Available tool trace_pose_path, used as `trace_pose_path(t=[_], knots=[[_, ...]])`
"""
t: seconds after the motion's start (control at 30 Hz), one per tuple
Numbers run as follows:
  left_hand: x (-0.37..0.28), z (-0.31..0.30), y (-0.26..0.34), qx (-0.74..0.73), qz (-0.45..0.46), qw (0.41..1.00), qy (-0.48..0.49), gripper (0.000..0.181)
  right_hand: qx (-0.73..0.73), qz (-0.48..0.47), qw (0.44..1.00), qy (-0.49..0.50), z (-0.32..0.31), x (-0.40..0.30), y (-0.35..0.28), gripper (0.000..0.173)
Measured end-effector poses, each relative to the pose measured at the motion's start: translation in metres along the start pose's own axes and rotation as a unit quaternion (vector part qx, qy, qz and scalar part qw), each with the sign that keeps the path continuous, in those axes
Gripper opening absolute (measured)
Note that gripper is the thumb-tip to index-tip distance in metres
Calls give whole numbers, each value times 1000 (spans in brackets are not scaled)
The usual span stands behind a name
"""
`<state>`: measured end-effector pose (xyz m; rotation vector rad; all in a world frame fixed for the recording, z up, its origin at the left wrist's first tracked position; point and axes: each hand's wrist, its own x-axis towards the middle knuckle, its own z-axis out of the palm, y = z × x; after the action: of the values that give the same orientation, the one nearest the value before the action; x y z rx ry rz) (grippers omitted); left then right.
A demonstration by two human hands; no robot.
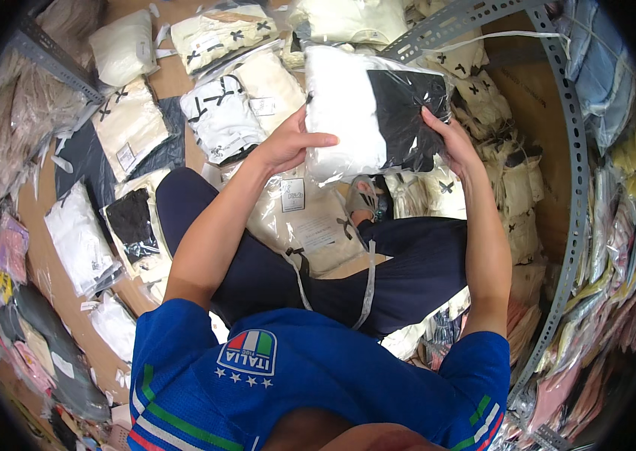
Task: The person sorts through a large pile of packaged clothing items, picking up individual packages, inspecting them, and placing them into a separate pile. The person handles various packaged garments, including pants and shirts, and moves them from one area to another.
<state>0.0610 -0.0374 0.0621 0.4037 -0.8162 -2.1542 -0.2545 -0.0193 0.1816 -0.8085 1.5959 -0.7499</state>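
Raised in front of me is a clear plastic bag of folded white and black clothing (346, 113). My left hand (292, 141) grips its left edge, thumb lying over the white part. On the other side my right hand (450, 138) holds the edge by the black part, with the thumb on top. The fingers beneath the bag are mostly hidden. Below it, between my legs, lies a cream bagged garment (318, 225) with a printed label and dark bows. Left of the held bag rests a bagged white garment (222, 121) with black bows.
More bagged cream garments (131, 127) and bagged white clothing (81, 239) lie on the brown floor. A perforated metal shelf post (574, 186) curves along the right, beside stacked cream packages (481, 101). Another metal post (58, 59) stands at upper left. Piles of bagged clothes (605, 237) line the right.
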Motion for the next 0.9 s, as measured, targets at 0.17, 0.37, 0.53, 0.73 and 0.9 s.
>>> trace_pose_path(t=[0.17, 0.37, 0.53, 0.73, 0.9], knots=[[-1, 5, 5, 22, -14, 999, 27, 69, 25, 35, 999, 3, -1, 6, 10, 59], [3, 14, 5, 141, -50, 983, 106, 60, 31, 3, 999, 33, -7, 16, 22, 60], [-6, 26, 6, 349, 138, 926, 34, 50, 36, -172, 984, 2, -17, 2, 21, 43], [-5, 25, 19, 700, 386, 600, -35, 41, 283, -5, 957, -66, -8, -9, -7, 46], [3, 35, 5, 536, 453, 676, 225, 70, 147, -71, 985, -64, -28, -5, -2, 37]])
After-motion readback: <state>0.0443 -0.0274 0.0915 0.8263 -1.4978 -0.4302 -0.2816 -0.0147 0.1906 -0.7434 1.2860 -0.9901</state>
